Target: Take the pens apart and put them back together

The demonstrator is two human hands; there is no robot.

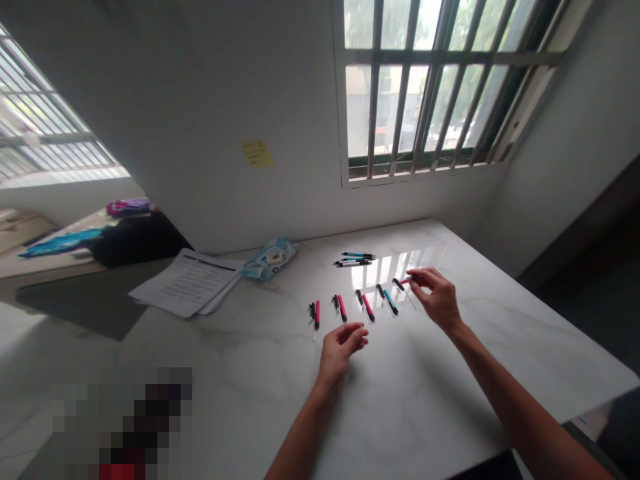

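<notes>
White, grey-veined table [400, 407] spreads beneath two forearms, the hands well apart. Nearer the body, the left hand [341, 347] is half-curled, with nothing visible between its fingers and thumb. Just beyond it, four barrels [342, 308], three pink and one teal, lie in a row, each beside a black piece. To the right and farther out, the right hand [436, 293] pinches a pink rod [405, 280], whose long axis runs nearly crosswise, free end pointing left. That end comes close to a black clip piece [398, 284], which slants down to the right; whether they touch cannot be told. A thin, pale refill [410, 298] lies beside them on a similar slant. The rod looks slim, its darker right end partly hidden by fingertips. Beyond, several pens [355, 259] lie bunched, almost crosswise, out of either hand's grasp.
</notes>
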